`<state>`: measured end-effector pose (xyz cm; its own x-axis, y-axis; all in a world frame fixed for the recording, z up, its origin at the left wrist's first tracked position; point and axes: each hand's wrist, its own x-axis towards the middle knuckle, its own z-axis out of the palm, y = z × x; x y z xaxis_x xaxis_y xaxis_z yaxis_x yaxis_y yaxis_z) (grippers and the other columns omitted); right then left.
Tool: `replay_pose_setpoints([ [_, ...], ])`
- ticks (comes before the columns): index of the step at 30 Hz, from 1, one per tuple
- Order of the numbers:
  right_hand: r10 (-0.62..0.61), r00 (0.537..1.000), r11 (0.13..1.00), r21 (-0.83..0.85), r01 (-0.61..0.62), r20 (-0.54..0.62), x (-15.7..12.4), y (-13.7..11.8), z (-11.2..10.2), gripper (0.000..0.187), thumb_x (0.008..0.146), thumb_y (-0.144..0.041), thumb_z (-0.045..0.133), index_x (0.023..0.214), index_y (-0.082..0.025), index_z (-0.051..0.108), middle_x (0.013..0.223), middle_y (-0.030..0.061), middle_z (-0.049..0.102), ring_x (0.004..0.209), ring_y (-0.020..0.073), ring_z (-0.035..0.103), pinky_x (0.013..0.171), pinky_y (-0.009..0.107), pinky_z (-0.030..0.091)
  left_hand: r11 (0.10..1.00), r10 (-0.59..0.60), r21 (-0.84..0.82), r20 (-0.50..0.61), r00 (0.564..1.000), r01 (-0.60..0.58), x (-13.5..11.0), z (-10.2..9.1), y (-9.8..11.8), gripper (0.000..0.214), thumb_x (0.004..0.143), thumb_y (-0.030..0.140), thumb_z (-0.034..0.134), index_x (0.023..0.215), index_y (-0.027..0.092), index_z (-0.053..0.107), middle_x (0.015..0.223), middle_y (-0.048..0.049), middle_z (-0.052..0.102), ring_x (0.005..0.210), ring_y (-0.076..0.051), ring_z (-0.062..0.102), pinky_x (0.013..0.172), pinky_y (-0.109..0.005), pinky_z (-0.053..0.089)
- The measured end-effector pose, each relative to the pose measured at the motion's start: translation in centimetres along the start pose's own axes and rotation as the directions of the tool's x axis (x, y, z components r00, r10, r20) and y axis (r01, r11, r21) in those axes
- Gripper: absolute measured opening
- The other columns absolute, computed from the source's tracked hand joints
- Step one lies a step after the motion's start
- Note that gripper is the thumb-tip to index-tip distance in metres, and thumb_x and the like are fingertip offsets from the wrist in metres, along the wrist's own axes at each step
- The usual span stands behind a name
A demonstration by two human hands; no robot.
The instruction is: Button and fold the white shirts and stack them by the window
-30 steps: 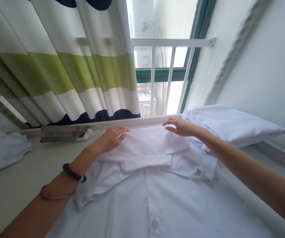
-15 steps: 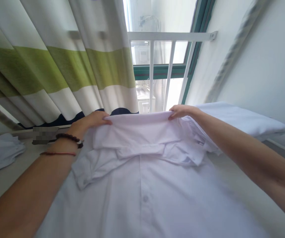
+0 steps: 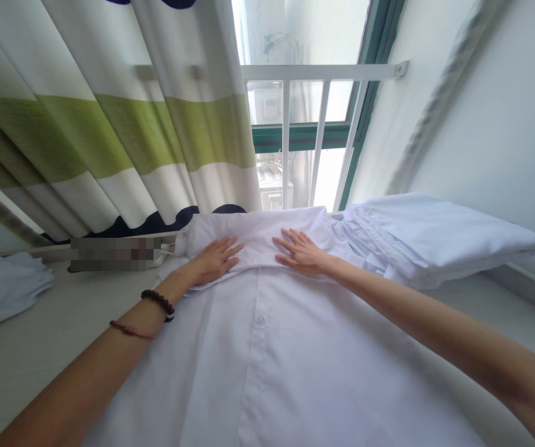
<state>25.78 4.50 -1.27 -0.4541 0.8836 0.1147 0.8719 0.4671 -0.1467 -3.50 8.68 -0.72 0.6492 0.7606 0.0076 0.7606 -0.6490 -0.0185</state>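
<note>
A white button-up shirt (image 3: 267, 366) lies flat on a pale table (image 3: 29, 347), its far end folded over near the window sill. My left hand (image 3: 214, 261) rests flat on that folded edge, fingers spread, bead bracelets on the wrist. My right hand (image 3: 301, 253) lies flat beside it, a little to the right, fingers stretched out on the same fold. Neither hand holds anything.
A stack of folded white garments (image 3: 430, 239) sits at the right against the wall. More pale folded cloth (image 3: 1, 288) lies at the far left. A striped curtain (image 3: 109, 124) hangs behind, next to a window with white bars (image 3: 318, 130). A blurred-out item (image 3: 113, 253) sits on the sill.
Both hands had lifted the shirt's far edge with pinched fingers; now that edge is laid down and folded, and both hands have moved inward and press flat on it.
</note>
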Motion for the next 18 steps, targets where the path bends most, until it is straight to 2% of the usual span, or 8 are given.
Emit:
replay_pose_setpoints([
  [3,-0.101,0.986,0.988,0.132,0.083,0.130,-1.0,0.4,0.7,0.072,0.092,-0.065,0.016,0.151,-0.024,0.017,0.158,0.0092,0.006,0.144,0.0271,0.005,0.116,0.045,0.005,0.987,-0.096,-0.118,0.132,0.987,0.112,-1.1,0.6,1.6,0.069,0.093,0.060,0.017,0.150,0.021,0.016,0.157,-0.0083,0.011,0.144,-0.026,0.008,0.115,-0.047,0.010],
  [5,-0.150,0.972,0.978,0.172,0.119,0.181,-1.4,1.0,0.4,0.072,0.091,-0.066,0.017,0.151,-0.026,0.015,0.158,0.0068,0.004,0.145,0.0251,0.003,0.116,0.044,0.002,0.981,-0.125,-0.124,0.161,0.979,0.146,-2.1,0.4,2.6,0.076,0.090,0.065,0.020,0.151,0.020,0.012,0.158,-0.0091,0.008,0.144,-0.027,0.005,0.115,-0.048,0.009],
  [7,-0.171,0.965,0.973,0.189,0.133,0.200,-1.8,1.4,-0.4,0.073,0.090,-0.068,0.023,0.151,-0.028,0.016,0.159,0.0053,0.005,0.145,0.0259,0.004,0.116,0.046,0.004,0.984,-0.109,-0.122,0.148,0.983,0.127,-3.1,-0.2,3.4,0.082,0.088,0.068,0.027,0.151,0.020,0.009,0.158,-0.0104,0.009,0.144,-0.028,0.007,0.115,-0.048,0.011],
  [9,-0.198,0.970,0.969,0.176,0.172,0.142,-2.3,1.3,-0.9,0.077,0.085,-0.069,0.038,0.149,-0.029,0.023,0.157,0.0070,0.013,0.143,0.0291,0.013,0.114,0.047,0.015,0.993,-0.041,-0.107,0.050,0.998,0.046,-3.9,-1.1,4.1,0.083,0.083,0.068,0.040,0.150,0.024,0.017,0.156,-0.0102,0.019,0.142,-0.030,0.016,0.114,-0.047,0.016],
  [10,-0.227,0.970,0.965,0.154,0.212,0.088,-2.6,1.0,-1.1,0.076,0.083,-0.066,0.046,0.147,-0.029,0.030,0.155,0.0089,0.021,0.140,0.0304,0.022,0.112,0.047,0.022,0.995,0.007,-0.095,-0.013,1.000,-0.009,-4.2,-1.5,4.4,0.079,0.082,0.065,0.046,0.147,0.027,0.025,0.153,-0.0098,0.026,0.139,-0.030,0.023,0.113,-0.047,0.021],
  [13,-0.344,0.937,0.935,0.076,0.347,-0.057,-3.1,0.0,-1.1,0.046,0.088,-0.043,0.054,0.129,-0.024,0.055,0.130,0.0120,0.053,0.115,0.0261,0.052,0.097,0.042,0.039,0.986,0.142,-0.068,-0.148,0.979,-0.154,-4.0,-2.5,4.9,0.048,0.085,0.047,0.052,0.129,0.027,0.052,0.129,-0.0089,0.052,0.122,-0.026,0.045,0.104,-0.042,0.034],
  [15,-0.364,0.925,0.927,0.055,0.371,-0.107,-2.9,-0.6,-1.0,0.029,0.092,-0.028,0.048,0.112,-0.019,0.066,0.108,0.0103,0.065,0.095,0.0216,0.061,0.086,0.036,0.044,0.977,0.173,-0.096,-0.164,0.971,-0.191,-3.5,-2.8,5.0,0.032,0.088,0.038,0.049,0.113,0.024,0.062,0.113,-0.0076,0.061,0.107,-0.023,0.054,0.097,-0.038,0.040],
  [18,-0.340,0.929,0.935,0.051,0.350,-0.144,-2.4,-1.1,-1.8,0.027,0.093,-0.020,0.043,0.099,-0.016,0.069,0.093,0.0084,0.070,0.081,0.0189,0.063,0.074,0.031,0.044,0.971,0.123,-0.188,-0.134,0.983,-0.147,-3.0,-3.3,4.8,0.025,0.089,0.035,0.046,0.094,0.021,0.065,0.101,-0.0052,0.065,0.090,-0.020,0.060,0.086,-0.033,0.046],
])
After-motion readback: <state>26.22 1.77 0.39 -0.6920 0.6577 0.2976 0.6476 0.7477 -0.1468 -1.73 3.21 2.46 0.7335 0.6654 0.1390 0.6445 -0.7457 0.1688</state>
